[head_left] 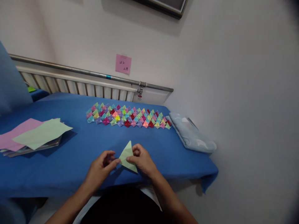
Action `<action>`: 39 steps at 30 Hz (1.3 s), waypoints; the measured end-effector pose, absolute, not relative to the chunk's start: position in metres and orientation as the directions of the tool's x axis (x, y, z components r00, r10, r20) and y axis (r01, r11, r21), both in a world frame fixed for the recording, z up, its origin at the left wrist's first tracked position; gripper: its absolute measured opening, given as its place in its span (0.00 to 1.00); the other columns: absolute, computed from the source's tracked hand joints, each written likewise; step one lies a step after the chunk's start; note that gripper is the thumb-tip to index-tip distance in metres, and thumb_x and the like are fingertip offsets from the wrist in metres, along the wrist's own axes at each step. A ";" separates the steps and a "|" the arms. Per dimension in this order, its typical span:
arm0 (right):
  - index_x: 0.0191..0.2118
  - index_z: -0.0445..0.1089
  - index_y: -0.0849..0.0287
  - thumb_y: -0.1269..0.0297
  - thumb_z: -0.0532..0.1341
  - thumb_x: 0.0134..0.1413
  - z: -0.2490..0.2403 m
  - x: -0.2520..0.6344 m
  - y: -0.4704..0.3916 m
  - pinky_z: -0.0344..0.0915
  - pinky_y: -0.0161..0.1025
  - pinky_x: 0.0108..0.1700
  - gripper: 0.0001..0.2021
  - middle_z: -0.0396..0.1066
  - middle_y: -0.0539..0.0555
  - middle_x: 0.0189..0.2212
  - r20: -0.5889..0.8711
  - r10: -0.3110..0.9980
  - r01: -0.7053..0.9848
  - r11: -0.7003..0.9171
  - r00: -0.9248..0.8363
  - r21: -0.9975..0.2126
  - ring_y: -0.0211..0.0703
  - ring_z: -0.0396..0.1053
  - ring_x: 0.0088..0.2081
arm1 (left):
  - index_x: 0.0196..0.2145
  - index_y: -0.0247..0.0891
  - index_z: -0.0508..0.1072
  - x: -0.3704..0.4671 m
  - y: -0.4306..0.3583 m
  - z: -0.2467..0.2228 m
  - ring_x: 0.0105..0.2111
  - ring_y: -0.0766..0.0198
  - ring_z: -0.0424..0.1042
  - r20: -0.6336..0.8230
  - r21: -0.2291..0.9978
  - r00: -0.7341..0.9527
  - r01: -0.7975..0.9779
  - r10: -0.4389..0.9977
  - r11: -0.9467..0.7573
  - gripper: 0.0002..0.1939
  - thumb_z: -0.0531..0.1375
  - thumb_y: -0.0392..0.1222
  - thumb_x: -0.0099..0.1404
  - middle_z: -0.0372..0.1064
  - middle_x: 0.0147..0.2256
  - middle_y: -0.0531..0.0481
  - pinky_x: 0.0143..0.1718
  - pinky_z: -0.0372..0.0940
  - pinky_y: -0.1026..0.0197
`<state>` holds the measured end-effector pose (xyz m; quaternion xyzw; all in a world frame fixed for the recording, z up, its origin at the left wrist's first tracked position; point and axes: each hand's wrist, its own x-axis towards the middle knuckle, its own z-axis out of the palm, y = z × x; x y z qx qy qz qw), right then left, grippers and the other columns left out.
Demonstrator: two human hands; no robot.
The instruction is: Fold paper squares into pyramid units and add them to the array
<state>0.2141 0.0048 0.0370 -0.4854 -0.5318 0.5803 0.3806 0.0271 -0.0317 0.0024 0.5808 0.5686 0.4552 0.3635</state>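
A pale green sheet of paper [127,155], folded into a triangle, is held up over the near part of the table. My right hand [143,160] pinches its right side, the thumb lying across the front and the fingers curled behind. At the paper's left corner is my left hand [102,166], its thumb and fingertip closed on that corner. Beyond both hands, rows of small folded paper pieces [127,118] in many colours lie close together on the blue cloth.
A blue cloth [88,140] covers the table. At the left lies a stack of paper sheets [44,132], green and pink on top. A folded light blue blanket [190,132] sits on the right edge. A radiator [77,85] and pipe run along the wall behind, below a pink note [123,64].
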 end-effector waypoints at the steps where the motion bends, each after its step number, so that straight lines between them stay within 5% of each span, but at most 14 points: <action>1: 0.30 0.61 0.56 0.64 0.67 0.35 0.038 0.217 -0.002 0.58 0.32 0.28 0.15 0.66 0.42 0.21 -0.154 0.958 0.019 -0.155 -0.241 -0.988 0.33 0.62 0.23 | 0.39 0.37 0.74 0.034 -0.033 0.010 0.29 0.60 0.73 0.003 0.968 -0.005 0.251 1.000 -0.002 0.21 0.63 0.58 0.56 0.75 0.30 0.50 0.30 0.67 0.59; 5: 0.30 0.61 0.56 0.63 0.69 0.36 0.040 0.230 -0.019 0.60 0.32 0.28 0.17 0.70 0.44 0.23 -0.155 0.964 -0.061 -0.172 -0.215 -0.983 0.34 0.64 0.23 | 0.25 0.38 0.71 0.059 -0.038 0.032 0.23 0.65 0.67 -0.169 0.985 0.132 0.068 0.977 0.161 0.20 0.63 0.60 0.52 0.68 0.21 0.54 0.28 0.63 0.62; 11: 0.43 0.68 0.56 0.62 0.73 0.32 0.043 0.246 -0.026 0.64 0.36 0.33 0.27 0.76 0.47 0.29 -0.256 0.929 -0.215 -0.317 -0.268 -0.924 0.40 0.71 0.28 | 0.21 0.38 0.69 0.074 -0.046 0.044 0.22 0.67 0.66 -0.194 0.981 0.157 0.060 0.968 0.187 0.22 0.65 0.61 0.49 0.68 0.21 0.54 0.29 0.62 0.62; 15: 0.33 0.75 0.62 0.60 0.72 0.34 0.042 0.250 -0.032 0.60 0.34 0.33 0.17 0.74 0.49 0.27 -0.288 0.888 -0.138 -0.356 -0.360 -0.924 0.35 0.67 0.27 | 0.22 0.38 0.68 0.075 -0.048 0.047 0.21 0.68 0.65 -0.217 0.973 0.207 0.130 0.954 0.193 0.20 0.64 0.60 0.50 0.67 0.21 0.55 0.28 0.61 0.63; 21: 0.32 0.77 0.60 0.57 0.69 0.42 0.033 0.248 -0.039 0.58 0.34 0.33 0.12 0.71 0.47 0.26 -0.176 0.953 0.021 -0.176 -0.246 -0.984 0.35 0.64 0.28 | 0.20 0.39 0.67 0.071 -0.048 0.040 0.19 0.69 0.63 -0.222 0.961 0.185 0.206 0.957 0.183 0.22 0.64 0.62 0.49 0.65 0.19 0.56 0.25 0.58 0.64; 39: 0.33 0.73 0.61 0.54 0.66 0.47 0.032 0.223 -0.035 0.59 0.34 0.32 0.14 0.69 0.49 0.27 -0.328 0.874 0.096 -0.315 -0.358 -0.944 0.35 0.64 0.28 | 0.25 0.38 0.72 0.034 -0.050 0.039 0.25 0.67 0.67 -0.306 0.952 0.244 0.108 0.920 0.287 0.16 0.65 0.54 0.53 0.69 0.22 0.55 0.32 0.64 0.62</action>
